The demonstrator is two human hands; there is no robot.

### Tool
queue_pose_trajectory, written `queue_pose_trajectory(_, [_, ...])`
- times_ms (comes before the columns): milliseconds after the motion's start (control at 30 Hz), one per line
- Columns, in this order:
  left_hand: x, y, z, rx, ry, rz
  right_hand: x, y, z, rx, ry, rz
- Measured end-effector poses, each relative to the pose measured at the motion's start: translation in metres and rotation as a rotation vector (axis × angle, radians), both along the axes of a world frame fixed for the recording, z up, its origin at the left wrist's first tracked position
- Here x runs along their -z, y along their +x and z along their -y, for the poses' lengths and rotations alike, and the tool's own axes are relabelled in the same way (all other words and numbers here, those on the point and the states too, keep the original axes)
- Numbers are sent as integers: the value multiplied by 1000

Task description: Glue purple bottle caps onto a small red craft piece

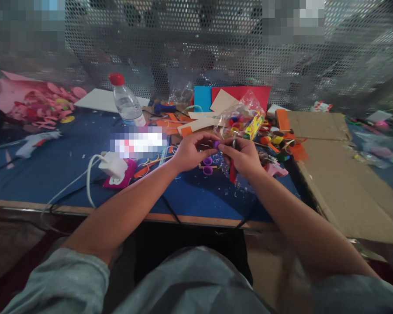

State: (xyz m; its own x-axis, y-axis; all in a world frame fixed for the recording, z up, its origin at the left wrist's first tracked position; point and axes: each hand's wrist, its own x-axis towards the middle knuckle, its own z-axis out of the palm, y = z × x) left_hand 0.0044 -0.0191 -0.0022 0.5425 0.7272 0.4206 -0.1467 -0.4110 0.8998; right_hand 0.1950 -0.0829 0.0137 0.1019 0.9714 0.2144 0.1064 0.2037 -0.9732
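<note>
Above the middle of the table, my left hand [191, 152] pinches a small purple cap-like piece [216, 144] between thumb and fingers. My right hand [244, 157] is closed round a tool with a red handle [232, 171]. A bit of metal shows near its fingers, but the tool's kind is mostly hidden. The right fingertips meet the purple piece, and I cannot tell whether the tool touches it. Just below the hands, two purple round caps [207, 170] lie on the blue tabletop [196, 196], beside a thin wooden stick.
A water bottle [128, 104] stands behind the left arm. White plugs [113, 168] sit in a pink power socket [130, 169], with cables over the front edge. A glue gun [37, 141] lies far left. Cardboard [334, 174] covers the right side. Scraps and coloured sheets lie behind.
</note>
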Motion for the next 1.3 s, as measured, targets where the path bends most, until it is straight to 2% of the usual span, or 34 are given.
queue_pose_trajectory(367, [-4,-2,-1,62,98,-19,5,5,-5,-86,17,-40])
queue_pose_trajectory(467, [-4,-3,-1,85,96,-19,5,7,-7,-61,22,-20])
queue_pose_trajectory(600, [-1,-2,-1,73,110,-24,4,7,-8,20,27,-9])
queue_pose_trajectory(800, [1,-3,-1,37,122,-23,3,4,-8,63,25,-56])
queue_pose_trajectory(1000, [-1,-2,1,-10,129,-17,5,8,-8,-35,32,-41])
queue_pose_trajectory(1300, [-2,1,4,-25,164,7,5,6,-4,-49,26,1])
